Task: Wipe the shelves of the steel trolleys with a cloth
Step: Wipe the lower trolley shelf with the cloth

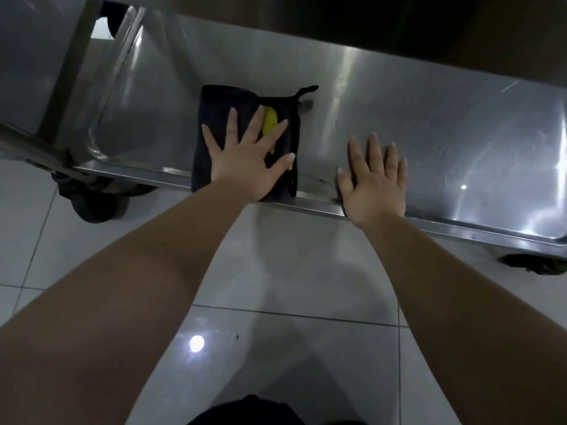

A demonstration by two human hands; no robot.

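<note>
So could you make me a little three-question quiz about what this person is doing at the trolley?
1. True or false: the left hand lies flat on the dark cloth.
2. What does the right hand touch? A) the cloth B) the bare steel shelf at its front rim C) a caster wheel
3. Fill in: a ______ patch shows on the cloth between the left fingers.

Key: 1 true; 2 B; 3 yellow.
</note>
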